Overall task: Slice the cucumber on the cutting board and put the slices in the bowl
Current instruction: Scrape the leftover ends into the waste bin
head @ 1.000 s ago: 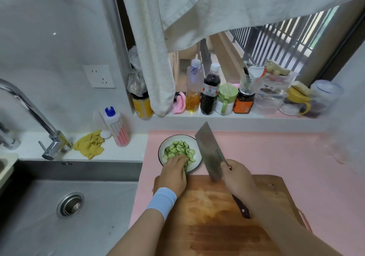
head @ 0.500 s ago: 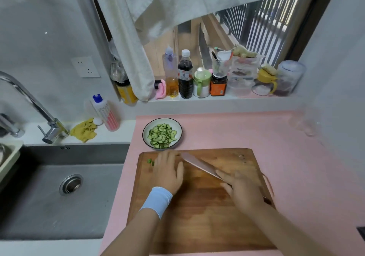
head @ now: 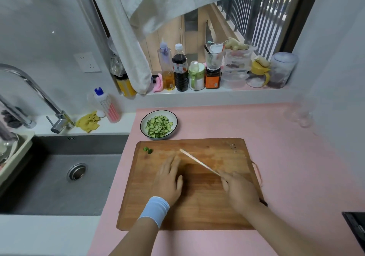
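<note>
A white bowl (head: 173, 117) with a dark rim holds several cucumber slices (head: 159, 126) just behind the wooden cutting board (head: 197, 202). A small green cucumber end piece (head: 148, 150) lies at the board's far left corner. My left hand (head: 168, 178) lies flat on the board with straight fingers, a blue wristband behind it. My right hand (head: 240, 193) grips the handle of a cleaver (head: 199, 162), whose blade shows edge-on and points toward the board's far left, right of my left hand.
A steel sink (head: 59, 176) with a faucet (head: 29, 95) lies to the left of the pink counter (head: 286, 156). Bottles and jars (head: 197, 71) line the window sill behind. A yellow cloth (head: 87, 121) and a dish soap bottle (head: 107, 107) sit by the sink.
Both hands came back from the bowl to the board. The cleaver, first raised by the bowl, now sits low over the board. My left hand slid toward me, away from the end piece.
</note>
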`<action>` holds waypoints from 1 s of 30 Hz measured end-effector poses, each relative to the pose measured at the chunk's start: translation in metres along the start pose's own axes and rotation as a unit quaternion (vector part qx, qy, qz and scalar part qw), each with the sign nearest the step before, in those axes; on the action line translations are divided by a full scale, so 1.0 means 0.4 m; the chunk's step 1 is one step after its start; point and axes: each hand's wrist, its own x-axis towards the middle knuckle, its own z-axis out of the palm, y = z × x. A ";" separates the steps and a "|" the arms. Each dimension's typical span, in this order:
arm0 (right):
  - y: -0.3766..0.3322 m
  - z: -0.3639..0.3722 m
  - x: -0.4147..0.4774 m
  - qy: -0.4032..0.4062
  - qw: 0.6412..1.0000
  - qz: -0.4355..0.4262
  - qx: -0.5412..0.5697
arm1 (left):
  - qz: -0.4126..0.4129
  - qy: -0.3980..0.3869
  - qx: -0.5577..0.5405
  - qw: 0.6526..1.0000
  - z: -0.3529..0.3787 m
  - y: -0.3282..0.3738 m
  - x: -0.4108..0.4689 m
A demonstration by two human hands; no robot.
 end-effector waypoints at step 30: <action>-0.254 0.216 0.090 -0.078 0.888 0.292 0.347 | -0.194 -0.003 -0.050 0.980 -0.100 -0.261 0.053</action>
